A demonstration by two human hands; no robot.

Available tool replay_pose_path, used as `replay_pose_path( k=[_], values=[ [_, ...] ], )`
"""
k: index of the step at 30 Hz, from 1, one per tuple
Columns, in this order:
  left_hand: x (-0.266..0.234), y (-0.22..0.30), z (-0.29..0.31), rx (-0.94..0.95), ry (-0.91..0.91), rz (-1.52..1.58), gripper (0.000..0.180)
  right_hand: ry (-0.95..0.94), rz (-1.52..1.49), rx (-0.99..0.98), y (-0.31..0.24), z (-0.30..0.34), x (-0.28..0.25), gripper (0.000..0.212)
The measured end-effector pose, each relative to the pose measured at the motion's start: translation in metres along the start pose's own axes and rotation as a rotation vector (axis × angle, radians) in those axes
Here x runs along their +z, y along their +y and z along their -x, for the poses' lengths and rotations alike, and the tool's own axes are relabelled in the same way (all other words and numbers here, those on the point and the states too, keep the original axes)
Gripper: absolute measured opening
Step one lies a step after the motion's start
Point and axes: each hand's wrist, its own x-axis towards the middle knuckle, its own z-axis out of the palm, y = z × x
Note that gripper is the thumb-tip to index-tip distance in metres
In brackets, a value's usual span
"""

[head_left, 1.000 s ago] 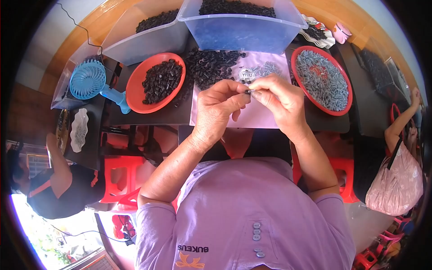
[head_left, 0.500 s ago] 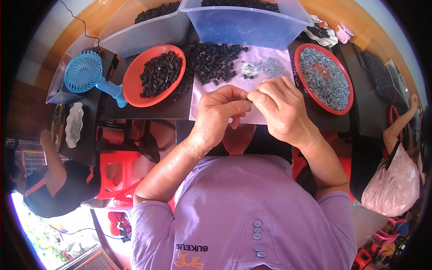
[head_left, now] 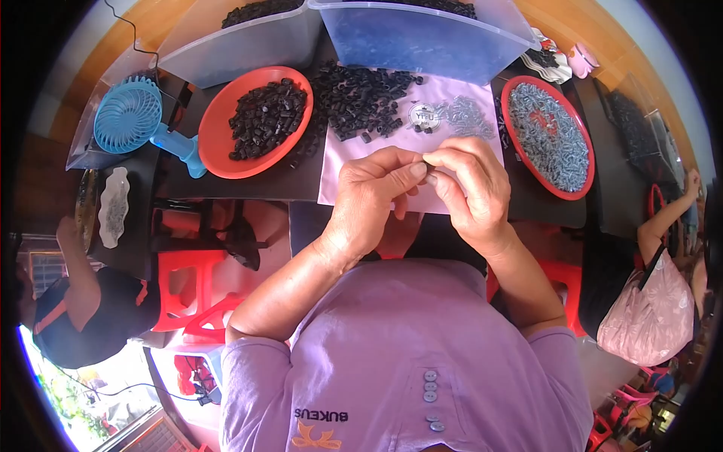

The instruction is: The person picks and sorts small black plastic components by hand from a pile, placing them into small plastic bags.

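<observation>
My two hands meet above the front of a pink cloth (head_left: pixel 339 169). My left hand (head_left: pixel 370 190) is closed, thumb and forefinger pinching a small dark piece (head_left: pixel 426 162) that is mostly covered by fingertips. My right hand (head_left: pixel 476 192) is closed too, its forefinger and thumb tips against the left fingertips; anything in them is too small to make out. Just beyond lie a loose heap of short black plastic parts (head_left: pixel 360 102), a small pile of silver screws (head_left: pixel 467 117) and a round clear disc (head_left: pixel 424 117) with a few black parts on it.
An orange bowl (head_left: pixel 215 154) of black parts stands left, beside a blue handheld fan (head_left: pixel 128 113). A red tray (head_left: pixel 509 124) of screws lies right. Two plastic bins (head_left: pixel 429 45) (head_left: pixel 241 53) stand at the back. Other people sit at both sides, one in a pink patterned garment (head_left: pixel 651 313).
My right hand has turned and lowered slightly, its thumb now apart from its curled fingers. The left hand keeps its pinch. The whole view has shifted a little.
</observation>
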Motion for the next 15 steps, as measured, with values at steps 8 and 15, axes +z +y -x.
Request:
replay_pose_path(
  k=[8, 15],
  values=[
    [-0.024, -0.009, -0.006, 0.117, 0.003, -0.240, 0.011, -0.244, 0.011, 0.248, 0.040, -0.030, -0.002, 0.011],
    [-0.031, -0.011, -0.007, 0.086, -0.073, -0.224, 0.012, -0.359, 0.397, 0.028, 0.060, -0.031, 0.019, 0.015]
  ],
)
